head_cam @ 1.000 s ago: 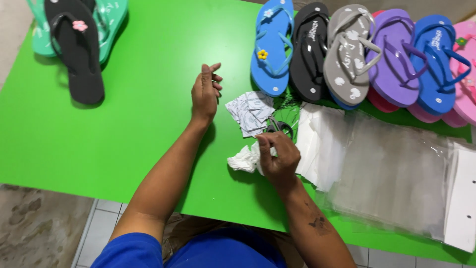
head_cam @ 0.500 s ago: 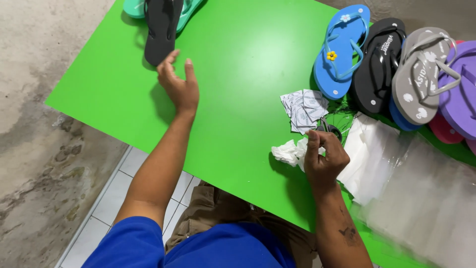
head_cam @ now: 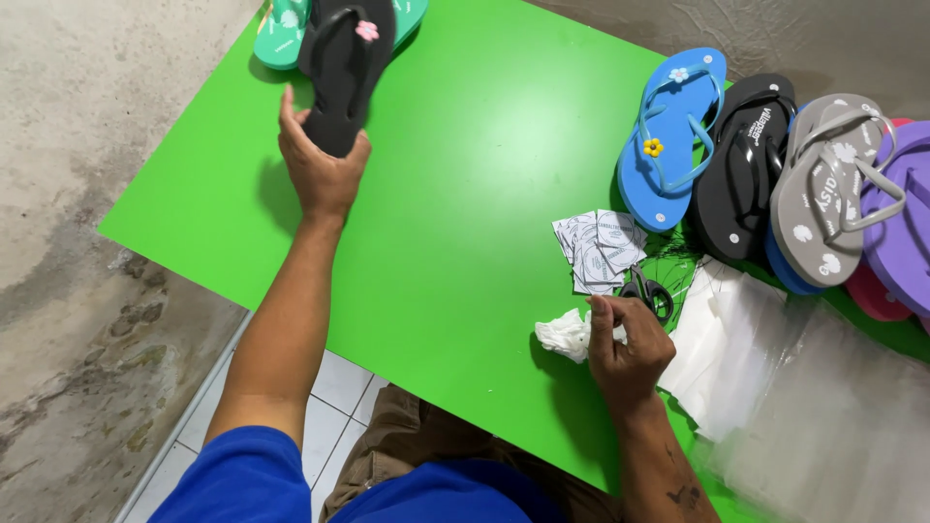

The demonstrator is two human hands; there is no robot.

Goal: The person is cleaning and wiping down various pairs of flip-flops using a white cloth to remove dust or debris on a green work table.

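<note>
My left hand [head_cam: 318,167] reaches to the far left of the green table [head_cam: 465,194] and grips the heel end of a black flip-flop [head_cam: 344,58] with a small pink flower on its strap. That flip-flop lies on top of a teal flip-flop [head_cam: 281,34]. My right hand [head_cam: 625,349] rests near the front edge, its fingers closed on a crumpled white cloth [head_cam: 564,334]. Black-handled scissors [head_cam: 647,291] lie just beyond that hand, beside a small pile of white paper tags [head_cam: 596,247].
A row of flip-flops lies at the back right: blue [head_cam: 668,136], black [head_cam: 741,160], grey [head_cam: 823,184], purple [head_cam: 901,223]. White sheets and clear plastic bags [head_cam: 775,368] cover the right front. Bare concrete floor [head_cam: 87,242] lies left of the table.
My left hand has moved across the table to the far left and taken hold of the black flip-flop. My right hand stays on the white cloth. The view has swung left.
</note>
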